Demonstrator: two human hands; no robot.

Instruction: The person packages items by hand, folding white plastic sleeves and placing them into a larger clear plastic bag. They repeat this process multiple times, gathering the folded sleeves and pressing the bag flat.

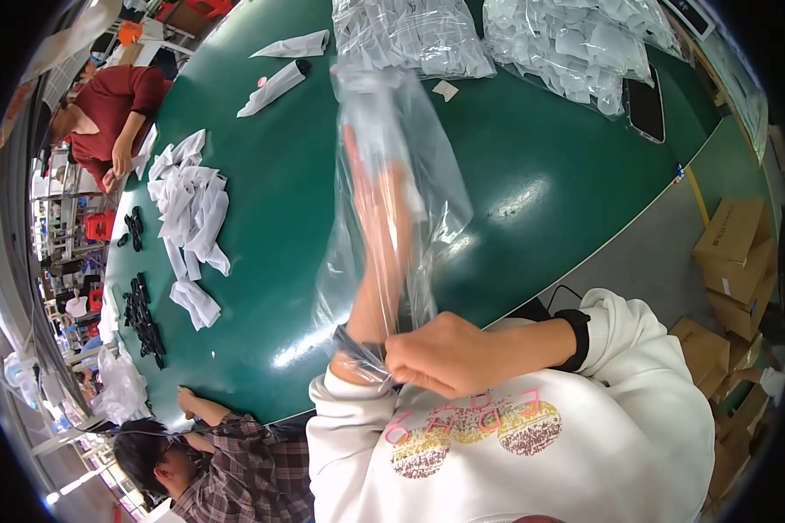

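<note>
The person's left hand [377,196] is pushed up inside a clear plastic bag [392,209], forearm and all, so the film wraps it from the wrist to past the fingertips. The fingers look stretched out long and loosely together inside the bag, gripping nothing that I can make out — the crinkled plastic blurs them. The bag stands up over the green table [532,174], its closed end hanging above the fingertips near the far piles.

The right hand [440,353] is down at the bag's mouth, fingers curled tight and pinching the gathered plastic against the left wrist. A black wristband [576,336] sits on the right wrist, just before the white sleeve [637,349].

At the far edge of the table lie two heaps of clear bagged packets [497,35], and beside the right-hand heap a dark phone [645,105]. To the left there is a scatter of white folded pieces [187,205], with small black parts [142,318] near the table's rim and two longer white packets [279,70] farther up.

Two other people are at the same table — one in a red top [113,100] at the far left, one in a plaid shirt [235,462] leaning on the near edge. Cardboard boxes [728,253] are stacked on the floor to the right.
</note>
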